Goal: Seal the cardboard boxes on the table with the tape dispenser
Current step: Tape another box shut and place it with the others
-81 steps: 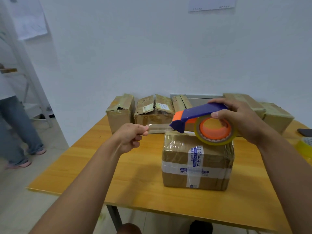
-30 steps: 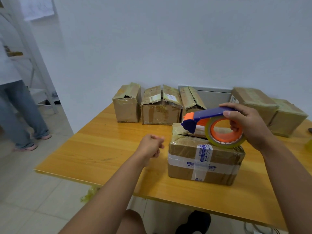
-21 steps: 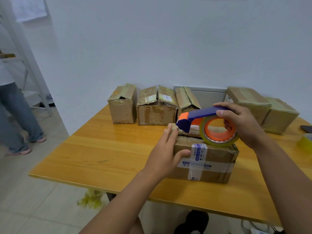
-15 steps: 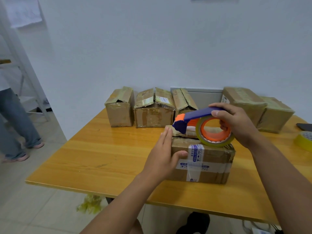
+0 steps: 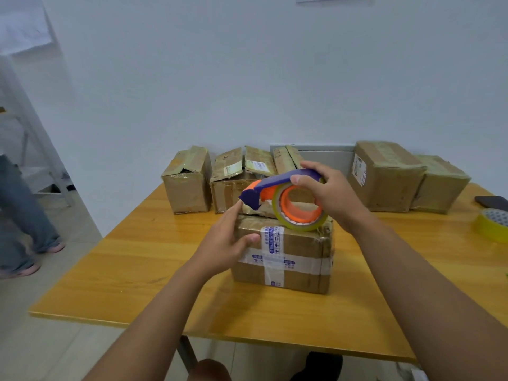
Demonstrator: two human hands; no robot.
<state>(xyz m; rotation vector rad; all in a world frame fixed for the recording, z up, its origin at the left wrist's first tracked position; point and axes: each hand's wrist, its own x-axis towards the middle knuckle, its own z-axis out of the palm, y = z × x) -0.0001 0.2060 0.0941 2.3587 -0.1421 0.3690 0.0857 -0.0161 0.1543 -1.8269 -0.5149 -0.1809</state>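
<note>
A taped cardboard box (image 5: 291, 259) with a white and blue printed strip sits in the middle of the wooden table (image 5: 154, 259). My right hand (image 5: 327, 196) grips the purple and orange tape dispenser (image 5: 286, 199), whose roll rests on the box's top right. My left hand (image 5: 228, 240) lies against the box's left end, fingers straight along the top edge and thumb on the front face. The dispenser's purple nose hangs just above my left fingertips.
Several cardboard boxes line the back edge: three with loose flaps (image 5: 189, 180) at the left, two closed ones (image 5: 384, 174) at the right. A yellow tape roll (image 5: 492, 224) and a dark phone (image 5: 493, 202) lie at the right edge. A person's legs (image 5: 19, 215) stand at far left.
My left hand, earlier raised and pinching a tape end, dropped to the box's left end and now steadies it. The dispenser came down onto the box top.
</note>
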